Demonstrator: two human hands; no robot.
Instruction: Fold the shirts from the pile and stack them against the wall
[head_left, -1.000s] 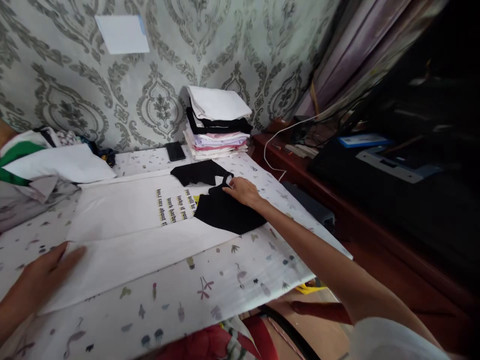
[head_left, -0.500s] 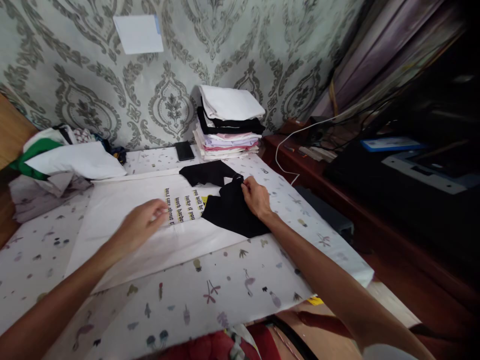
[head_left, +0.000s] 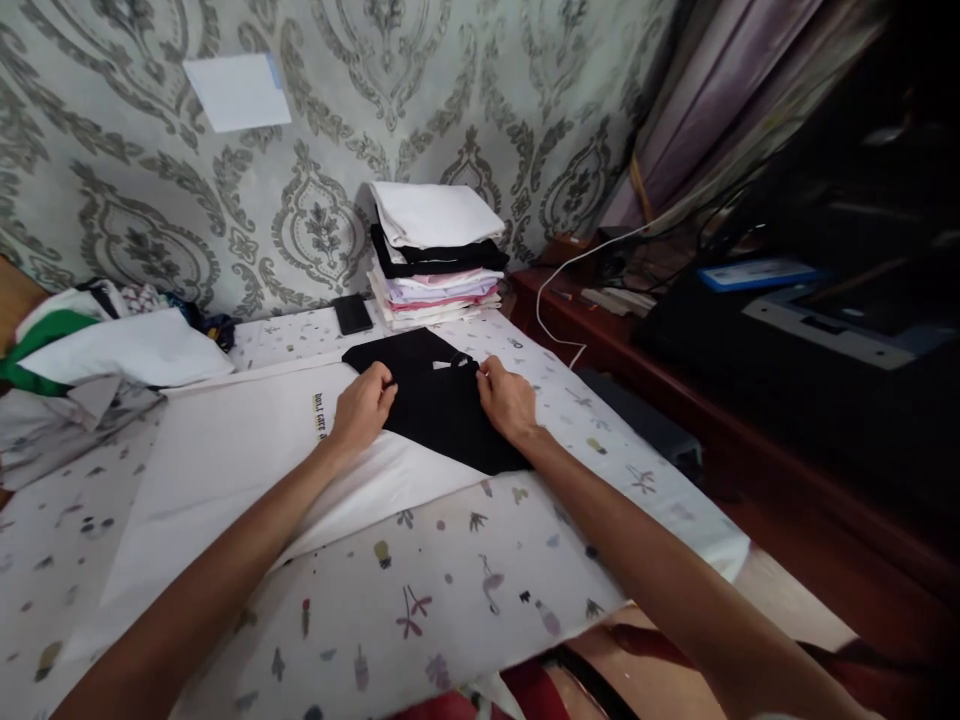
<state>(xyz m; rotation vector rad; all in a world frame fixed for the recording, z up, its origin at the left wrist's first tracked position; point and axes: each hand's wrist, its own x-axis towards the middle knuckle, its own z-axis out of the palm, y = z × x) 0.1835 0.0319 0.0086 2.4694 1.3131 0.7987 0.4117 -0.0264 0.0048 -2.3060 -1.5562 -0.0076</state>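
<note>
Garment of white and black fabric (head_left: 442, 415) lies on the white patterned surface (head_left: 450, 570) in the head view. The left hand (head_left: 363, 408) has its grip pinched closed on the black part, the right hand (head_left: 510, 402) at the collar edge; beyond stands a white-topped stack of folded clothes (head_left: 439, 262).

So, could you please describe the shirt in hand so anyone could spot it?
On the printed tablecloth, nearer than the folded stack, the left hand and right hand hold the shirt. Unlike its neighbours, it lies spread out, white with a black upper part.
</note>
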